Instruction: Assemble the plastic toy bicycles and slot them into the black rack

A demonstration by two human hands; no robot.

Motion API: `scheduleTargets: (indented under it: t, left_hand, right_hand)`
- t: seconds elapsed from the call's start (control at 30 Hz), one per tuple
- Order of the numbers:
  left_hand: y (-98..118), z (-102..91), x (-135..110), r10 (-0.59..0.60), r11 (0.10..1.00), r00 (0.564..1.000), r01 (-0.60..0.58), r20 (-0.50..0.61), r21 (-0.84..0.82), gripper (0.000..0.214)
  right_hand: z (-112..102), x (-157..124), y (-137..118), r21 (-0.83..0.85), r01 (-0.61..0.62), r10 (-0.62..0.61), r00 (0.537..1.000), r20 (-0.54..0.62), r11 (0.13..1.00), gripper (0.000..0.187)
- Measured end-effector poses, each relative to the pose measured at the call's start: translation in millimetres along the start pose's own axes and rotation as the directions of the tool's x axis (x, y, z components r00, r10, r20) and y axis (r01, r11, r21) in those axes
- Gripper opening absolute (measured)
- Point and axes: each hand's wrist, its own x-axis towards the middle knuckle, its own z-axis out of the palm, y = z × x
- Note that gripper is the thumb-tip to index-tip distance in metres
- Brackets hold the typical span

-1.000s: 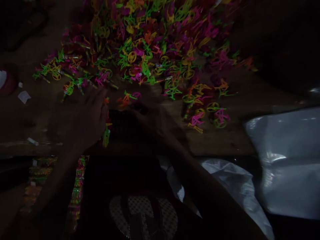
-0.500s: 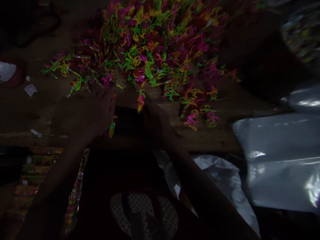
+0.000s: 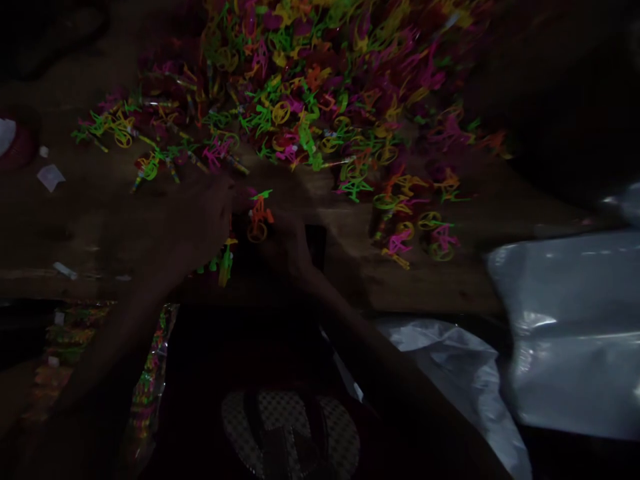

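Note:
Dim light leaves both hands dark. My right hand (image 3: 287,240) is closed on a small plastic toy bicycle (image 3: 260,213), orange and yellow with a bit of green, in front of the pile. Just left of it, my left hand (image 3: 210,210) has its fingers curled in, and green and yellow plastic toys (image 3: 226,263) poke out below them. Its fingertips are hard to make out. Beyond the hands spreads a big heap of neon toy bicycles (image 3: 310,87), some with striped sticks. Part of a black thing (image 3: 315,247) shows beside my right wrist.
The wooden table (image 3: 425,287) carries paper scraps (image 3: 51,177) and a reddish container (image 3: 17,147) at left. Clear plastic bags (image 3: 575,333) lie at the right. Packed strips of colourful toys (image 3: 150,373) hang below the left edge. A patterned pair of sandals (image 3: 280,413) shows below.
My right hand has moved left with the orange toy bicycle, close to my left hand. The black thing is now mostly covered. The whole view has shifted slightly.

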Motion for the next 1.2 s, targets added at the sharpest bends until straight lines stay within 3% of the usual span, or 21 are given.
scheduleTargets:
  t: [0.17, 0.4, 0.6, 0.7, 0.77, 0.87, 0.97, 1.1, 1.2]
  left_hand:
    - [-3, 5.0, -1, 0.002, 1.000, 1.000, -0.002, 0.015, -0.022, 0.032]
    - [0, 2.6, -1, -0.069, 0.995, 0.998, 0.069, 0.001, -0.078, 0.036]
    - [2, 3.6, 2, -0.002, 0.997, 1.000, 0.004, 0.019, -0.081, 0.034]
    - [-3, 8.9, 1, 0.003, 0.997, 1.000, -0.003, -0.006, -0.076, 0.030]
    - [-7, 11.7, 1, 0.015, 0.997, 0.999, -0.018, -0.031, -0.079, 0.030]
    - [-8, 10.7, 0, 0.042, 0.996, 0.998, -0.045, -0.042, -0.077, 0.034]
    - [-3, 0.5, -1, -0.001, 0.996, 0.999, -0.003, -0.038, -0.095, 0.036]
    - [7, -15.5, -7, -0.093, 0.989, 0.993, 0.085, -0.066, -0.123, 0.037]
    - [6, -17.8, -11, -0.135, 0.982, 0.982, 0.115, -0.130, -0.150, 0.038]
  right_hand:
    - [7, 7, 2, -0.046, 0.000, 0.001, 1.000, 0.028, 0.999, 0.018]
    - [17, 9, 2, -0.294, 0.110, -0.068, 0.987, 0.148, 0.949, 0.025]
    - [24, 10, -1, -0.326, 0.107, -0.061, 0.987, 0.148, 0.939, 0.023]
    - [10, 9, 0, -0.230, 0.149, -0.102, 0.973, 0.206, 0.962, 0.024]
    - [-13, 11, 7, -0.197, 0.184, -0.147, 0.971, 0.188, 0.963, 0.025]
    - [-57, 23, 25, -0.338, 0.105, -0.130, 0.990, -0.053, 0.935, 0.030]
    - [-85, 47, 47, -0.528, 0.032, -0.100, 0.990, -0.100, 0.848, 0.034]
    - [-78, 76, 72, -0.659, -0.009, -0.046, 0.997, -0.066, 0.752, 0.042]
    - [-70, 86, 80, -0.672, 0.007, -0.074, 0.995, -0.070, 0.740, 0.042]
